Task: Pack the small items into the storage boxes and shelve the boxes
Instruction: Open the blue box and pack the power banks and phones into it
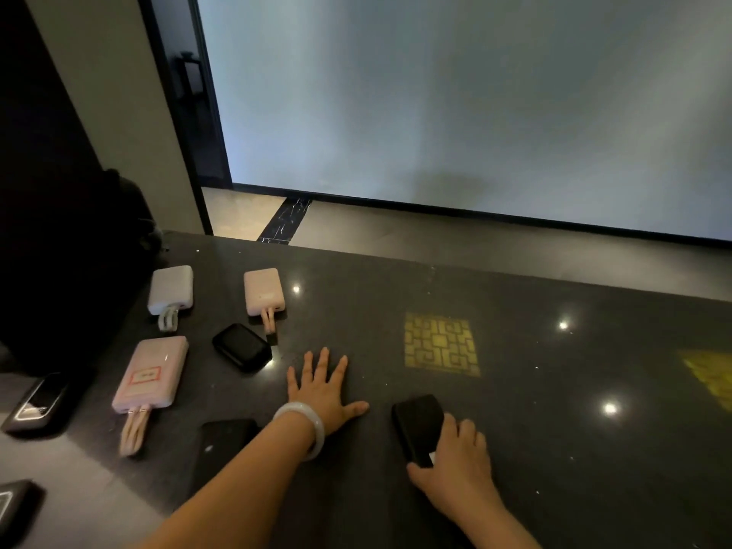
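Note:
Several small devices lie on a dark polished counter (515, 390). My left hand (323, 390) rests flat on the counter with fingers spread, a pale bangle on its wrist. My right hand (455, 465) grips the near end of a black rectangular item (416, 423). To the left lie a white power bank (171, 289), a small pink power bank (263, 291), a larger pink power bank (152, 372) with a cable loop, a black oval case (241, 346) and a black flat device (225, 437) partly under my left forearm.
A dark phone-like device (37, 402) and another dark item (16, 509) lie at the left edge. A dark bag (99, 251) stands at the back left. Yellow patterned light patches (441, 344) fall on the counter. Beyond its far edge are floor and a pale wall.

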